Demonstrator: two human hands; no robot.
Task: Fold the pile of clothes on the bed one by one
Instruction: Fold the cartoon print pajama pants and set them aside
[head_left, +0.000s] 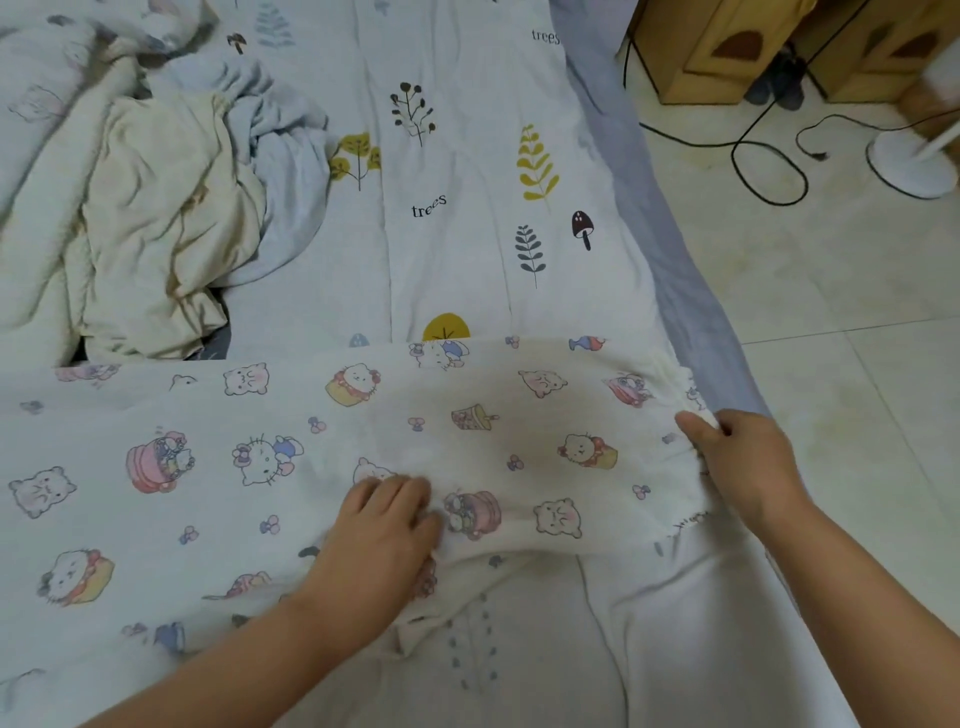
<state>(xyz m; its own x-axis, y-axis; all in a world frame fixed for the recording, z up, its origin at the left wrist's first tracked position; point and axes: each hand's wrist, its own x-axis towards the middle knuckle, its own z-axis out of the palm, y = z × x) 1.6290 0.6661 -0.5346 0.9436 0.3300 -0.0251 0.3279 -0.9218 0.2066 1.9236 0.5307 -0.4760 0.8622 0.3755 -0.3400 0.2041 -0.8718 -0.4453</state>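
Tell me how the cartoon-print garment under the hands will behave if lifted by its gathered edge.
The cartoon-print garment is probably floppy: it lies flat with soft wrinkles. It looks thin and light, and would likely drape. The right hand pinches its gathered edge, which seems stretchy.

Soft even indoor light, faint shadows, slight overall softness, wide-angle bending at edges, blurred upper right corner

Across the upper middle of the frame lay a pale blue bed cover printed with trees, leaves and mushrooms (457, 171), edged on its right by a lavender-grey sheet border (644, 208). A glossy cream tiled floor (831, 291) filled the right side. At the upper right stood yellow-brown wooden furniture (717, 52), looping black cables (769, 171) and a white round fan base (909, 161).
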